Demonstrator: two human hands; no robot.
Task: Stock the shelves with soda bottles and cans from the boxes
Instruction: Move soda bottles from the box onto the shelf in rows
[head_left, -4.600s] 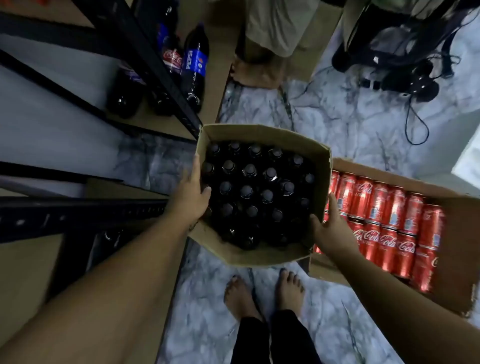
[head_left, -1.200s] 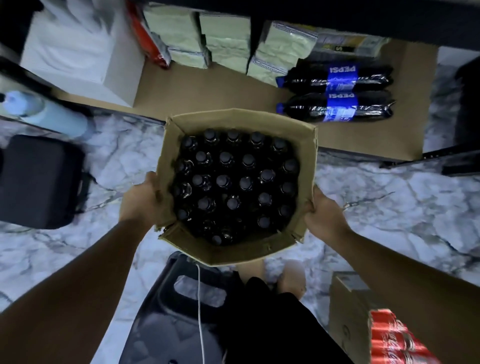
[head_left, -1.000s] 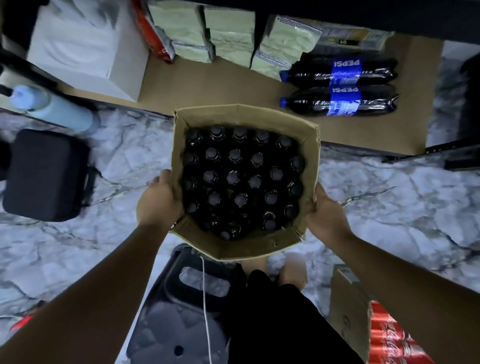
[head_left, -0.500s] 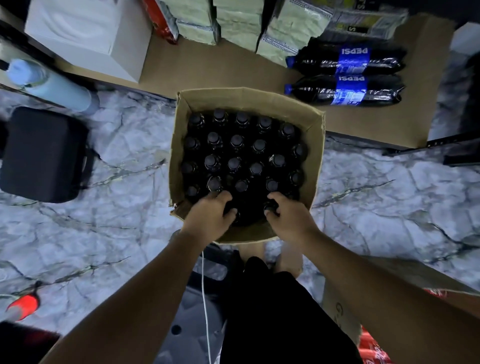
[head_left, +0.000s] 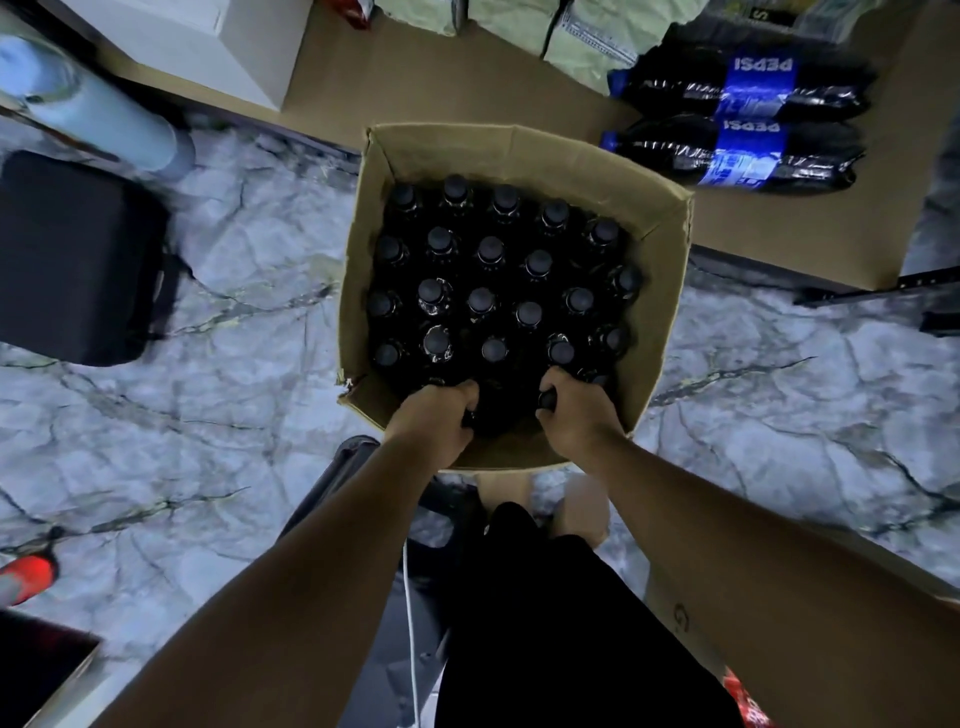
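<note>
Clenching one bottle neck (head_left: 546, 400) each in the near row of the floor-standing box (head_left: 670, 291), the left hand (head_left: 436, 421) and right hand (head_left: 579, 415) are risking dragging tightly packed neighbours (head_left: 493, 349) up and toppling them.

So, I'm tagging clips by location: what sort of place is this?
Probably a small shop's stockroom: a cardboard box of dark bottles on marble floor, Pepsi bottles lying on a low shelf.
</note>
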